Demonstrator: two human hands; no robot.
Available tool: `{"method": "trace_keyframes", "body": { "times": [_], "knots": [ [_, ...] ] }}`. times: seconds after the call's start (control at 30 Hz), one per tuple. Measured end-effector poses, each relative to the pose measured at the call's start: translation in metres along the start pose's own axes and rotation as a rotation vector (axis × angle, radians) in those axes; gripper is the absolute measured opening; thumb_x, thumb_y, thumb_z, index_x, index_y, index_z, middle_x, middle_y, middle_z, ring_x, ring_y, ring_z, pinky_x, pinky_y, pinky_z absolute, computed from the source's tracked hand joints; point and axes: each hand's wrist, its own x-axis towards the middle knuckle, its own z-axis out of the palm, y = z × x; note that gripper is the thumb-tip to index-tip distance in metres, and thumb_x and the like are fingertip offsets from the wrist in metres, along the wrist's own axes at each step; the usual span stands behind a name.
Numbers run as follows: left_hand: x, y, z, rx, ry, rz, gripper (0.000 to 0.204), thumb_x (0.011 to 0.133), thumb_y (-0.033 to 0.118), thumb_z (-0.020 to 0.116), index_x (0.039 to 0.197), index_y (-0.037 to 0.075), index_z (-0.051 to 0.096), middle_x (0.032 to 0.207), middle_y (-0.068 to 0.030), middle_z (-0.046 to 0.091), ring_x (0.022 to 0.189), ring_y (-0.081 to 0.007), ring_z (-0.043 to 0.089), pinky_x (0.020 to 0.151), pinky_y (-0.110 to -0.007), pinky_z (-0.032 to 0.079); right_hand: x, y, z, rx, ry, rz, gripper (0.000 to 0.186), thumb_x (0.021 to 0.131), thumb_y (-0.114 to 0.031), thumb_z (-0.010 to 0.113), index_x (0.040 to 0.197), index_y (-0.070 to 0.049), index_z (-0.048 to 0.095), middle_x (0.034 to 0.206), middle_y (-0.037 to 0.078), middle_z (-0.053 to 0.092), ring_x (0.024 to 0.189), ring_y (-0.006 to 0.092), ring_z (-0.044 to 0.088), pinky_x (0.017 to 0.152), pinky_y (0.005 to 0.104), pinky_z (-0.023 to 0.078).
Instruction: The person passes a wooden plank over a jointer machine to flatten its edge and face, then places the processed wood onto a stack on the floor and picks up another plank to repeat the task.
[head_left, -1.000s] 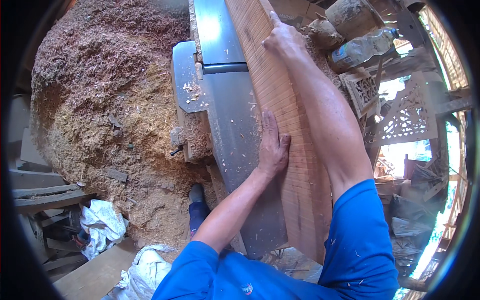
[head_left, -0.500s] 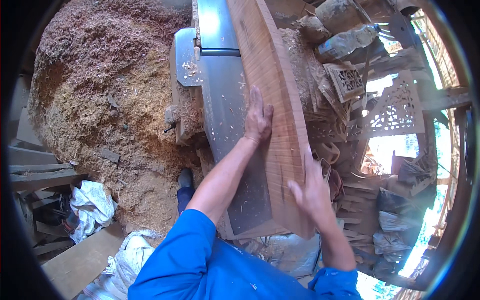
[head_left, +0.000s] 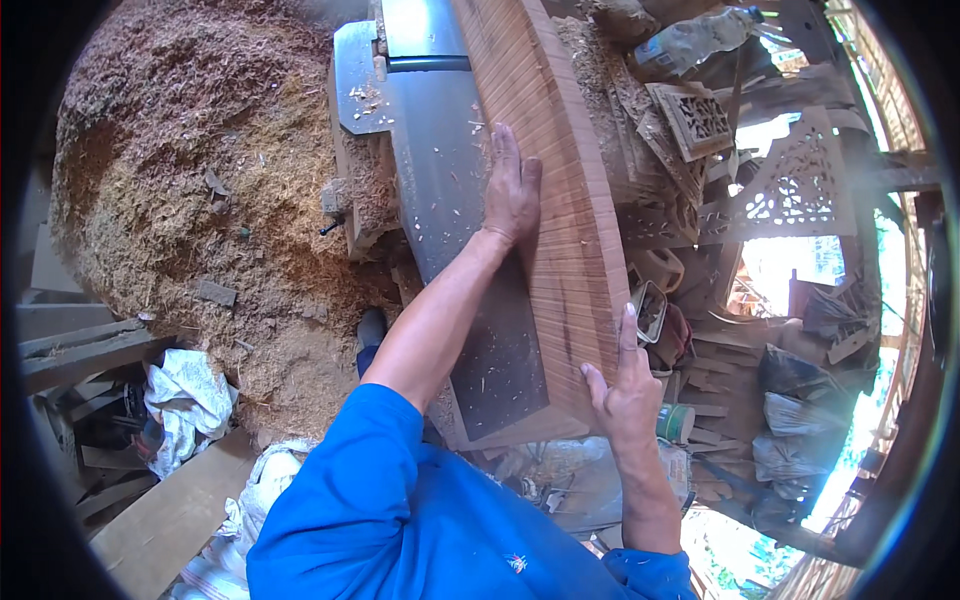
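Note:
A long reddish-brown wooden plank (head_left: 570, 230) stands on edge, slightly leaning, along the metal bed (head_left: 440, 170) of a jointer planer. My left hand (head_left: 513, 198) lies against the plank's left face with its fingers stretched forward and its thumb apart. At the plank's near end, my right hand (head_left: 630, 395) touches the right edge, index finger pointing forward and thumb spread toward the wood. Its other fingers are partly hidden. A dark cutter slot (head_left: 430, 63) crosses the bed ahead of my left hand, and pale chips are scattered on the metal.
A large heap of shavings (head_left: 200, 150) rises left of the machine. On the right are a plastic bottle (head_left: 695, 42), carved fretwork panels (head_left: 785, 195) and stacked offcuts. White sacks (head_left: 190, 405) and a loose board (head_left: 175, 510) lie at lower left.
The view has shifted, so machine and plank appear higher. My right hand has slid back along the plank toward its near end. My left hand keeps its place on the wood.

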Motion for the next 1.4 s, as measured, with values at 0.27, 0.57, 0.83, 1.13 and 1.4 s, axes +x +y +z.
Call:
{"method": "trace_keyframes", "body": {
  "times": [0.27, 0.57, 0.83, 1.13, 1.4],
  "knots": [
    [0.001, 0.000, -0.001, -0.014, -0.019, -0.007, 0.076, 0.105, 0.046, 0.036, 0.151, -0.012, 0.016, 0.158, -0.0331, 0.016, 0.149, -0.0432, 0.013, 0.123, -0.042, 0.011, 0.037, -0.013, -0.003, -0.008, 0.029, -0.041, 0.103, 0.079, -0.023, 0.078, 0.159, -0.021, 0.013, 0.085, 0.019, 0.057, 0.066, 0.0404, 0.062, 0.059, 0.0486, 0.055],
    [0.000, -0.002, -0.002, -0.009, -0.010, -0.003, 0.076, 0.105, 0.045, 0.037, 0.151, -0.011, 0.016, 0.158, -0.0324, 0.016, 0.150, -0.0422, 0.013, 0.123, -0.042, 0.010, 0.075, -0.024, 0.000, -0.025, 0.024, -0.057, 0.104, 0.082, -0.027, 0.076, 0.159, -0.024, 0.007, 0.086, 0.019, 0.058, 0.069, 0.0408, 0.064, 0.063, 0.0497, 0.055],
    [-0.001, 0.002, -0.002, -0.018, -0.020, -0.009, 0.075, 0.105, 0.044, 0.038, 0.152, -0.009, 0.015, 0.158, -0.0323, 0.017, 0.150, -0.0423, 0.014, 0.123, -0.042, 0.011, 0.098, -0.037, -0.003, -0.050, 0.017, -0.030, 0.104, 0.081, -0.023, 0.077, 0.159, -0.021, 0.009, 0.092, 0.022, 0.062, 0.077, 0.0412, 0.066, 0.071, 0.0489, 0.056],
    [-0.001, 0.002, -0.002, -0.011, -0.016, 0.008, 0.075, 0.104, 0.041, 0.042, 0.151, -0.012, 0.017, 0.157, -0.0340, 0.018, 0.149, -0.0438, 0.015, 0.123, -0.043, 0.012, 0.127, -0.044, -0.003, -0.066, 0.010, -0.029, 0.102, 0.085, -0.029, 0.075, 0.159, -0.023, 0.006, 0.091, 0.023, 0.061, 0.077, 0.0428, 0.067, 0.070, 0.0504, 0.058],
    [-0.002, 0.002, -0.002, -0.018, -0.026, 0.000, 0.076, 0.104, 0.043, 0.039, 0.151, -0.012, 0.016, 0.157, -0.0346, 0.018, 0.149, -0.0447, 0.015, 0.123, -0.043, 0.012, 0.153, -0.055, -0.003, -0.111, 0.030, -0.012, 0.104, 0.080, -0.024, 0.079, 0.159, -0.018, 0.011, 0.096, 0.026, 0.066, 0.087, 0.0439, 0.066, 0.081, 0.0510, 0.054]
  ]
}}
